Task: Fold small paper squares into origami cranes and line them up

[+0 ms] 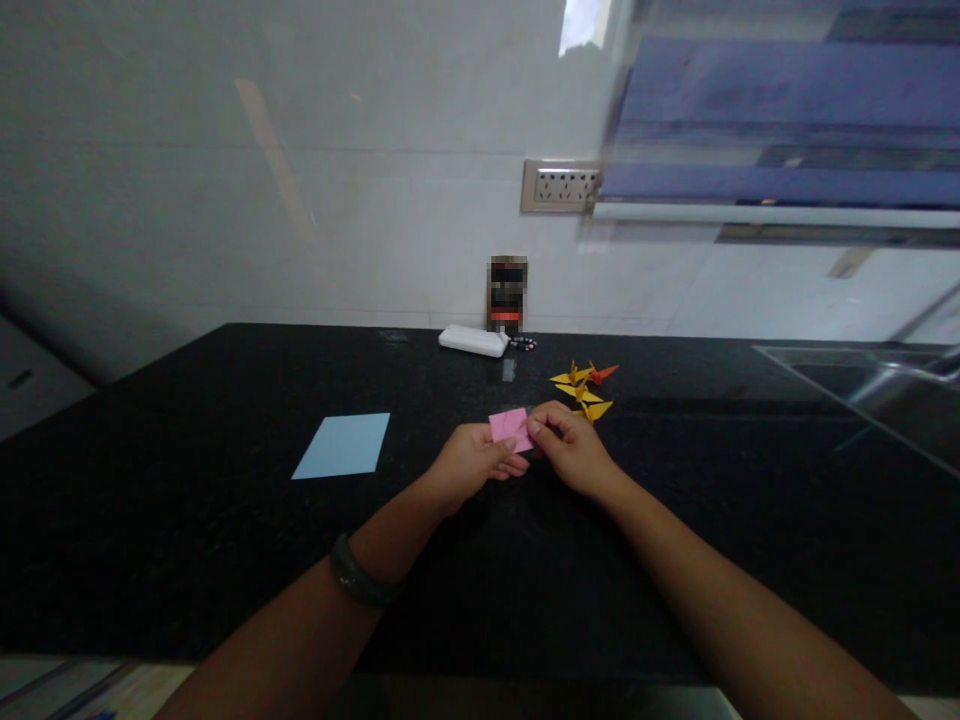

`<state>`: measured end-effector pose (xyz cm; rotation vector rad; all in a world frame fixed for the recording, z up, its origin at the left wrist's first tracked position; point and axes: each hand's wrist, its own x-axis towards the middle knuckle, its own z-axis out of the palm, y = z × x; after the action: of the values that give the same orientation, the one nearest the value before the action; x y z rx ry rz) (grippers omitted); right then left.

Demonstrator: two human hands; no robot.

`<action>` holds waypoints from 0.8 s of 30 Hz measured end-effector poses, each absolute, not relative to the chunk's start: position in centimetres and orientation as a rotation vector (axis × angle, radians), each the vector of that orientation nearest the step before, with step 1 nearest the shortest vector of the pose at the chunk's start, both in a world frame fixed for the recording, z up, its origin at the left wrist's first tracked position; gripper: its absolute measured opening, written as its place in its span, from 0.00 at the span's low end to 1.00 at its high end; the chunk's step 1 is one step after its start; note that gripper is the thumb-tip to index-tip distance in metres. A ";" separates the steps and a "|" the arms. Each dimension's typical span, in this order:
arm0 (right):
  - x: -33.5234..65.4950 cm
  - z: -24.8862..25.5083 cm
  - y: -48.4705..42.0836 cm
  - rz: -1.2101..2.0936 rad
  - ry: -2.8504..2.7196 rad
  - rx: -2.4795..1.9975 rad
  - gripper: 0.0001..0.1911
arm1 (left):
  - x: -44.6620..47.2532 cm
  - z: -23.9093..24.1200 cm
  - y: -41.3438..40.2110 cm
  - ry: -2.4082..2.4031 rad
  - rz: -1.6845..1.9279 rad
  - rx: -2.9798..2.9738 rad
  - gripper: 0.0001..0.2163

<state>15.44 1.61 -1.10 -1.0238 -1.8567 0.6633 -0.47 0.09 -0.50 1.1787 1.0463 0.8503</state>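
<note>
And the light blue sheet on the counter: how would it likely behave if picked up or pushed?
The light blue sheet looks like thin paper, so it would probably be light and bend easily. Lying flat on the dark, glossy counter, it would likely slide when pushed rather than roll.

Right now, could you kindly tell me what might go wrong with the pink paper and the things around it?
The pink paper is small and pinched by both the left hand and the right hand, so an uneven pull might crease or tear it. The right hand also appears close to the yellow paper cranes, so a forward slip could knock them.
</note>
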 end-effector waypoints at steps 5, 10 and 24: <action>15.1 -1.2 1.5 1.004 -1.642 -1.056 0.15 | -0.3 -0.1 0.0 1.027 0.831 1.267 0.09; 15.2 -0.6 1.4 1.234 -1.647 -1.082 0.13 | -0.2 -0.2 0.1 1.020 0.830 1.367 0.06; 15.1 -0.5 1.3 1.117 -1.596 -1.201 0.15 | -0.5 0.1 0.0 1.047 0.833 1.402 0.09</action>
<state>15.15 1.26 -0.51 -1.2015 -1.5964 1.1170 -0.55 -0.02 0.12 1.4017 1.0466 0.8329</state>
